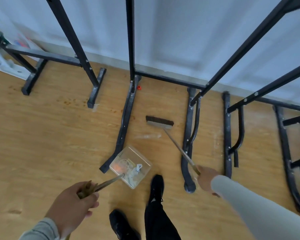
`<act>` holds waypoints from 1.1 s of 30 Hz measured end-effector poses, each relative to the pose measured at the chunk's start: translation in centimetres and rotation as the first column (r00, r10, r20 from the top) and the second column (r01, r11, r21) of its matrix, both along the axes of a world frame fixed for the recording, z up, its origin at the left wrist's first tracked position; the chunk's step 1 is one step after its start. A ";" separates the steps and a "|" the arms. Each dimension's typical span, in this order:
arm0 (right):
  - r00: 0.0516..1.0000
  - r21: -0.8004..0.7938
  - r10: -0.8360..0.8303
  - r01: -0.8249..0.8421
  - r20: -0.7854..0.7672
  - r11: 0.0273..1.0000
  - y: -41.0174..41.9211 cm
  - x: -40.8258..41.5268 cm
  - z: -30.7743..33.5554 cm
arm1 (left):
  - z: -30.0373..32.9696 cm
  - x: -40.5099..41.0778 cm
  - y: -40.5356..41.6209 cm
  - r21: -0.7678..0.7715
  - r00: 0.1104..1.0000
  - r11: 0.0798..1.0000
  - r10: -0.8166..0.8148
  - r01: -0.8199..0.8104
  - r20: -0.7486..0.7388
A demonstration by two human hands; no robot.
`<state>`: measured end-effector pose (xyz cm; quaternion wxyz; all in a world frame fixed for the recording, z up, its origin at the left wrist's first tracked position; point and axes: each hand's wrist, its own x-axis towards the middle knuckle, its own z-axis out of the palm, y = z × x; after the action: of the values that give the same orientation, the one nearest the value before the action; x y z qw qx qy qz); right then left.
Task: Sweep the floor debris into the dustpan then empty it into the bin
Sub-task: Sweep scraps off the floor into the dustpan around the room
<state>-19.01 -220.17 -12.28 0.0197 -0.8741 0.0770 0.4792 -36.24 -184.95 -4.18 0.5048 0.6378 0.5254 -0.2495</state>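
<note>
On the wood floor (pixel 50 135), beside the white wall (pixel 171 40):

Left hand (pixel 76 203): fingers curled round the top of the dustpan handle (pixel 109 182).
Dustpan (pixel 131 166): clear plastic, resting on the floor just ahead of the forward shoe (pixel 157 186), touching or just beside the foot of a black metal frame leg (pixel 124 129).
Debris in dustpan (pixel 135 170): white scraps and an orange blur; details too blurred to tell.
Right hand (pixel 205 179): fingers wrapped round the broom handle (pixel 178 149).
Broom head (pixel 159 122): dark bristles, down on the floor between two frame legs, well ahead of the dustpan.
Loose debris: a clear plastic scrap (pixel 148 135) between broom head and dustpan; a small red piece (pixel 139 87) near the wall.
</note>
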 end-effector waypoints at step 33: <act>0.746 0.224 -0.626 0.665 -0.226 0.712 1.8 -11.7 9.7 | -0.1 -8.8 3.6 -0.010 0.988 0.990 -0.137 0.138 0.074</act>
<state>-30.70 -218.39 -2.62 0.3089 -0.7447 0.3078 0.5052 -45.03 -181.30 -4.33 0.5100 0.6775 0.4595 -0.2641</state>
